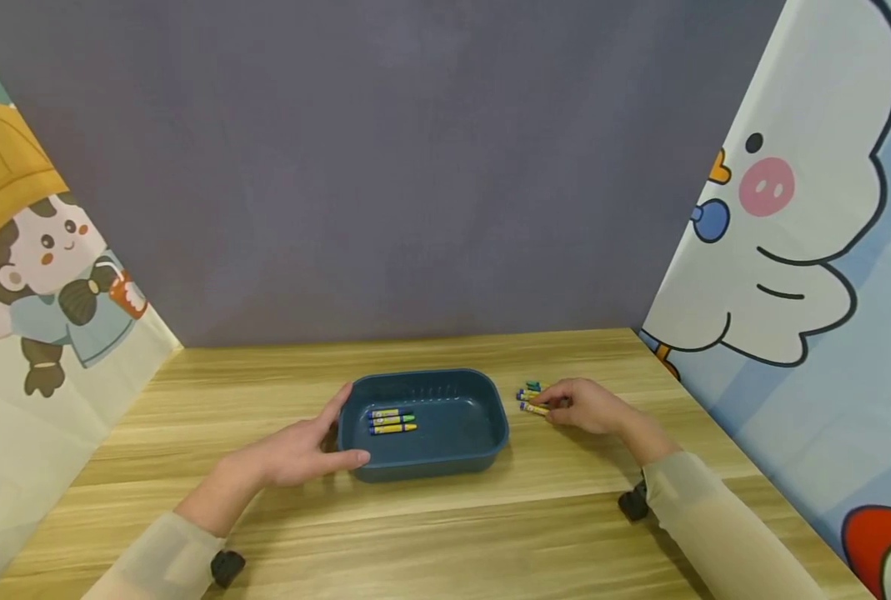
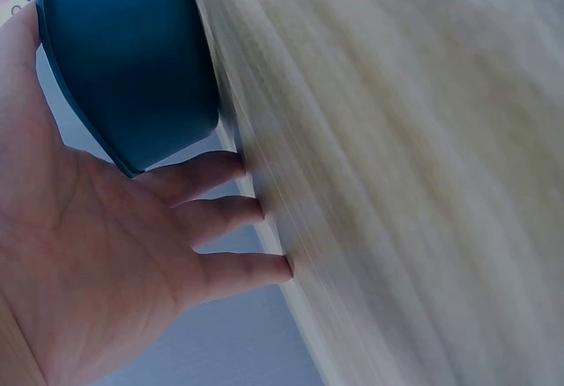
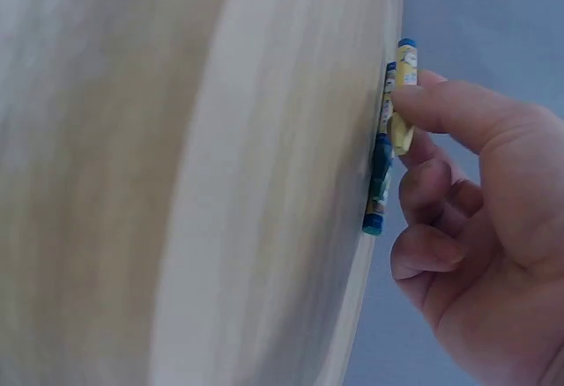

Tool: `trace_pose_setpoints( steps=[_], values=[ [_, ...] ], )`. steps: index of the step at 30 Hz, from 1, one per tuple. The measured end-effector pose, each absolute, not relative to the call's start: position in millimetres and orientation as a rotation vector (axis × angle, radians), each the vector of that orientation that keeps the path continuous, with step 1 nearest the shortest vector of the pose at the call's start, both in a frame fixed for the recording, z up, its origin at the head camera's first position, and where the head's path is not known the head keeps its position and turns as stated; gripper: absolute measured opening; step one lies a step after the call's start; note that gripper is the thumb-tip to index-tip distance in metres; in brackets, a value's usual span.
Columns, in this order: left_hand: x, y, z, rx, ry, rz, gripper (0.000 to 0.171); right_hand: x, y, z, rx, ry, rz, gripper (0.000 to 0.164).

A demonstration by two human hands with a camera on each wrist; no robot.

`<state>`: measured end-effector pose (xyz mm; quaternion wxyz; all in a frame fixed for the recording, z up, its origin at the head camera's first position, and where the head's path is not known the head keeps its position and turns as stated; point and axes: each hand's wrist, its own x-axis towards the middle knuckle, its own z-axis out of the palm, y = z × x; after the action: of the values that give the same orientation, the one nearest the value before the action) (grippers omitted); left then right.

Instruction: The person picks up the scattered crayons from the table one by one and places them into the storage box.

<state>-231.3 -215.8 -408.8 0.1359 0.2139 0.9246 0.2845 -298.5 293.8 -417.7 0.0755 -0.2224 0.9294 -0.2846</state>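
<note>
A dark blue plastic basket [image 1: 430, 472] stands on the table, and three crayons [image 1: 392, 422] with yellow wrappers lie side by side in its left part. My left hand [image 1: 295, 454] rests against the basket's left end, thumb at the near rim. In the left wrist view its fingers [image 2: 231, 214] are straight and spread, with tips down at the tabletop. To the right of the basket, my right hand [image 1: 593, 408] pinches a yellow crayon [image 3: 406, 64] between thumb and fingers. Right beside it, other crayons [image 3: 379, 174] lie on the table, partly hidden by the hand.
The wood-grain table [image 1: 385, 542] ends at a grey backdrop [image 1: 407, 167]. Cartoon-printed panels stand along its left [image 1: 62, 275] and right [image 1: 798, 275] sides. A dark wrist device [image 1: 227, 567] sits at the left sleeve.
</note>
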Motion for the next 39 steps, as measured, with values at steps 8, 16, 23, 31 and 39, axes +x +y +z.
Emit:
trace_pose_setpoints(
  steps=[8, 16, 23, 31, 39],
  values=[
    [-233, -215, -408, 0.625, 2.677, 0.829, 0.122, -299, 288, -402, -0.661, 2.798, -0.982, 0.032],
    [-232, -215, -407, 0.617, 2.686, 0.822, 0.121, -291, 261, -378, -0.682, 2.838, -0.995, 0.032],
    [-232, -215, -408, 0.615, 2.69, 0.817, 0.121, -288, 225, -368, -0.833, 2.791, -1.024, 0.031],
    [-231, -215, -409, 0.606, 2.677, 0.838, 0.122, -288, 175, -366, -0.931, 2.657, -1.078, 0.031],
    [-232, -215, -409, 0.599, 2.66, 0.846, 0.121, -288, 122, -380, -1.064, 2.655, -0.953, 0.029]
  ],
)
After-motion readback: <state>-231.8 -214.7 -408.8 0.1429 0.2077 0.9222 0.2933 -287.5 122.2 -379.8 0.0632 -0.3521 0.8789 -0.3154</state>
